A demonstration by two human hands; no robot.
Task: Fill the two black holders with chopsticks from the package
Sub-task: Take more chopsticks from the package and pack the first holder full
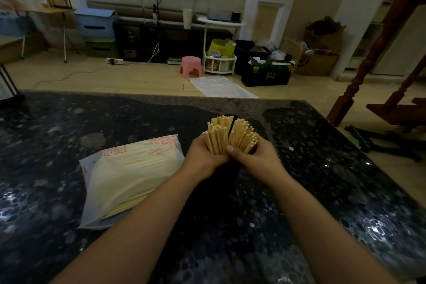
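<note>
Gripping two upright bundles of chopsticks (231,134), left hand (202,159) and right hand (255,157) wrap fingers closed around them; the holders beneath look mostly hidden. Package (129,175) lies just left on dark speckled table (345,180). Cluttered room, wood floor (92,76) behind.

Dim indoor feed on my end, low contrast, warm cast. Dark speckled tabletop (345,168) throws specular glare at lower right and lower left edges, so light seems to come from above or behind. Space under the forearms is near black; holder bodies lost in it. Chopsticks (230,136) are the brightest, reasonably sharp. Wide-angle bend at the edges: stair post (378,41) leans, far tabletop edge curves. Top-left corner smeared, soft.
</note>
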